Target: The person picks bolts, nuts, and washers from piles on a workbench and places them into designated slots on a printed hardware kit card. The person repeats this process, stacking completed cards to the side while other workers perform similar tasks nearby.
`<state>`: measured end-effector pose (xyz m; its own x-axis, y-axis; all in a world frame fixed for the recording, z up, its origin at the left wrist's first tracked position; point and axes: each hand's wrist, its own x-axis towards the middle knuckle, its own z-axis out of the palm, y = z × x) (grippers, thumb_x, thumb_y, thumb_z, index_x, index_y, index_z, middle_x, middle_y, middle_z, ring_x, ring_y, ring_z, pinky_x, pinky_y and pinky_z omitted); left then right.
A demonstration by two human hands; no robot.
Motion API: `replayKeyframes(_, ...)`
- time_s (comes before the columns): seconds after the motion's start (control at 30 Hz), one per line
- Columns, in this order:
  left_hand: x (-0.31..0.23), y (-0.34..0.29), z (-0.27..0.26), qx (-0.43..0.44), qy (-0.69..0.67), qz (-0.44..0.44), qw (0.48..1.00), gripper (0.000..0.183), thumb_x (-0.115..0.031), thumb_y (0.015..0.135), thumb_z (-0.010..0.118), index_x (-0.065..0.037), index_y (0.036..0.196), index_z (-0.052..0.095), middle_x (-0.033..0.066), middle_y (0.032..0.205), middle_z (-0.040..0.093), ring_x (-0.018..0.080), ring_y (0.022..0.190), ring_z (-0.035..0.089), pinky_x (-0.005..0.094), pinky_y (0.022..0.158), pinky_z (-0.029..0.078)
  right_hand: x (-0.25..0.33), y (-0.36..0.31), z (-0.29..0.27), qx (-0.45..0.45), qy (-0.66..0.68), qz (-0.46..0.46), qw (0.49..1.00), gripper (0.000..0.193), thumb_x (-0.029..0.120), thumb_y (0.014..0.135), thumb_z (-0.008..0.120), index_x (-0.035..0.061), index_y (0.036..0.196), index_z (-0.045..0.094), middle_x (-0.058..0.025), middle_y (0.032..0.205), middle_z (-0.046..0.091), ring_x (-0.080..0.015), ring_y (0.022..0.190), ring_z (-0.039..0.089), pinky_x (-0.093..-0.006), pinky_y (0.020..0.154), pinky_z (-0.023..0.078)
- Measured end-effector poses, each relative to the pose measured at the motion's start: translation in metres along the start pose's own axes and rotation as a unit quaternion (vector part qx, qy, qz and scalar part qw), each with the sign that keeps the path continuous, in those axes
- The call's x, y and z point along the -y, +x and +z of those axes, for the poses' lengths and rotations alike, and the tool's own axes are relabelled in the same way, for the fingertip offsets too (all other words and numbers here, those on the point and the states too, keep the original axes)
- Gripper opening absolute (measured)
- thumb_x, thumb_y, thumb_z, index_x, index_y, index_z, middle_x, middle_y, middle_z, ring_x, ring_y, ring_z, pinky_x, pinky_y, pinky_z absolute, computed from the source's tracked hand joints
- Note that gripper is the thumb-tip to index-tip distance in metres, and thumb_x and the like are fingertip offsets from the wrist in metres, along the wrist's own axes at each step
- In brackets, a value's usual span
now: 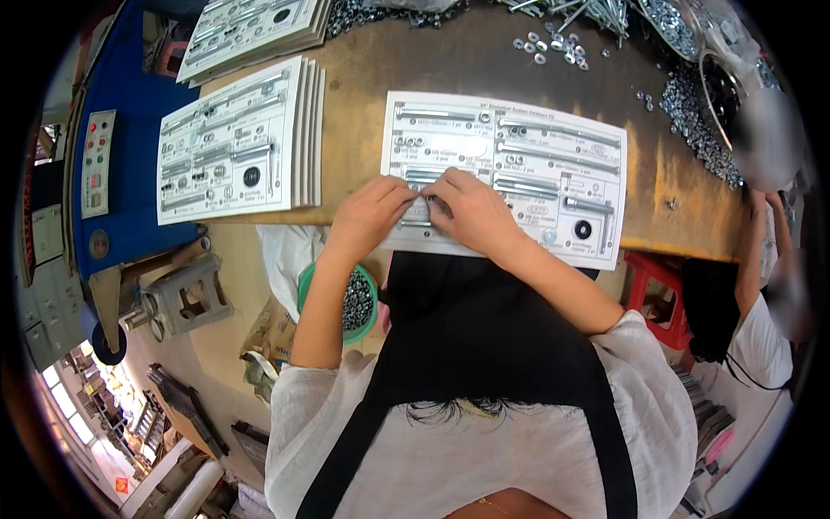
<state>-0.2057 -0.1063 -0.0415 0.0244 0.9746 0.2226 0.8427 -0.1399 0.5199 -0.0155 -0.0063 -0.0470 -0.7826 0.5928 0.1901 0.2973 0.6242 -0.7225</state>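
Observation:
A white hardware card (467,150) lies at the table's near edge, with bolts, nuts and washers set out in printed sections. One long bolt (437,113) lies along its top left, and a black ring (583,229) sits at the lower right. My left hand (367,218) rests over the card's lower left edge, fingertips pinched together. Beside it, my right hand (471,206) lies over the card's lower middle, its fingers curled and closed near the left fingertips. Whatever is between the fingers of either hand is hidden.
Stacked filled cards (226,143) stand on the left, by a blue machine with a control panel (98,163). Loose washers (558,48), bolts (579,10) and nuts (696,130) lie across the back and right. Below are a green bucket (373,303) and red stool (654,294). Another person's arm (750,251) is at right.

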Motion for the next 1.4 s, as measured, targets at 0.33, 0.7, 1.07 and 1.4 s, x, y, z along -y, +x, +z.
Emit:
replayKeyframes(0.33, 0.0, -0.007, -0.001, 0.023, -0.05, -0.055, 0.997, 0.019, -0.012, 0.085, 0.072, -0.009, 0.103, 0.066, 0.0072, 0.098, 0.061, 0.0322, 0.086, 0.064, 0.0415, 0.072, 0.053, -0.002, -0.004, 0.02, -0.021, 0.016, -0.001, 1.0, 0.016, 0.01, 0.086, 0.07, 0.0059, 0.1, 0.066, -0.0101, 0.095, 0.063, -0.0316, 0.087, 0.065, -0.0415, 0.072, 0.055)
replayKeyframes(0.7, -0.002, -0.014, -0.007, -0.06, -0.031, -0.067, 0.995, 0.024, -0.002, 0.082, 0.074, -0.004, 0.105, 0.068, 0.0107, 0.099, 0.065, 0.0223, 0.077, 0.063, 0.0325, 0.071, 0.052, -0.014, -0.007, -0.068, -0.154, 0.091, 0.087, 0.98, 0.021, 0.008, 0.088, 0.067, 0.007, 0.109, 0.066, -0.0121, 0.1, 0.066, -0.0292, 0.091, 0.067, -0.0379, 0.079, 0.054)
replayKeyframes(1.07, -0.022, 0.004, -0.013, -0.144, -0.02, -0.063, 0.987, 0.009, 0.002, 0.089, 0.066, 0.0, 0.097, 0.069, 0.0121, 0.092, 0.066, 0.0268, 0.081, 0.064, 0.034, 0.074, 0.051, -0.217, -0.191, -0.239, -0.385, -0.234, 0.465, 0.762, 0.03, 0.032, 0.082, 0.072, 0.0024, 0.087, 0.07, -0.018, 0.075, 0.07, -0.0364, 0.07, 0.067, -0.0437, 0.07, 0.053)
replayKeyframes(1.4, -0.05, 0.034, -0.012, -0.131, 0.003, 0.015, 0.991, 0.011, 0.003, 0.089, 0.066, 0.001, 0.1, 0.069, 0.0114, 0.088, 0.065, 0.02, 0.07, 0.062, 0.0295, 0.064, 0.05, -0.176, -0.153, -0.261, -0.339, 0.131, 0.424, 0.83, 0.011, 0.009, 0.085, 0.067, -0.0011, 0.089, 0.067, -0.0076, 0.075, 0.071, -0.0125, 0.062, 0.067, -0.027, 0.058, 0.053)
